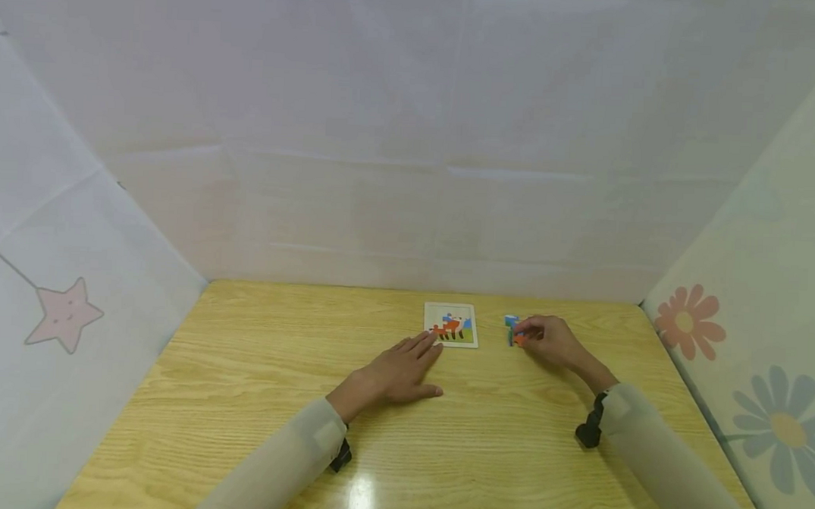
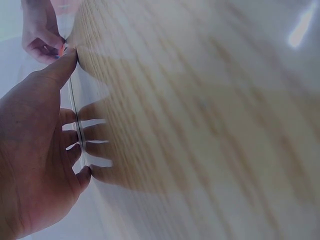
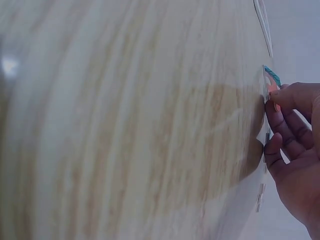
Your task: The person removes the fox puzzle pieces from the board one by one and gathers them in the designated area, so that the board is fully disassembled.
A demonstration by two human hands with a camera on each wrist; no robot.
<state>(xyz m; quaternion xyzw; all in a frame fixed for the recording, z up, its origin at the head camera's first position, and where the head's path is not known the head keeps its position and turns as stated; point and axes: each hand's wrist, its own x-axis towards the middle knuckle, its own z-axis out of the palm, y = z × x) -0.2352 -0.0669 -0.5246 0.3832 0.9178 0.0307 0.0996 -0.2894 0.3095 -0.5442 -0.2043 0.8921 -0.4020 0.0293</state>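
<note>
While the L hand (image 1: 402, 368) lies w/ fingers straight & slightly spread, tips at the near-L corner of the puzzle board (image 1: 434, 312) and gripping nothing, the R hand (image 1: 557, 341) has its fingers curled in, pinching a small orange, green & blue pc (image 1: 518, 340), tilted; can't tell if it's touching the bench (image 1: 273, 355). Board sits flat near the bench's back edge, a bit R of mid, w/ an orange-and-white animal pic on it. Held pc is btwn the board and the bench's back-R corner; a blue & white pc (image 1: 511, 320) is just beside it, nearer the back edge. Black wrist cams (image 1: 589, 431) sit at the sleeve cuffs. White cloth (image 1: 385, 132) rises behind the back edge; pink star (image 1: 65, 315) past the L edge, red flower (image 1: 684, 321) past the R.
</note>
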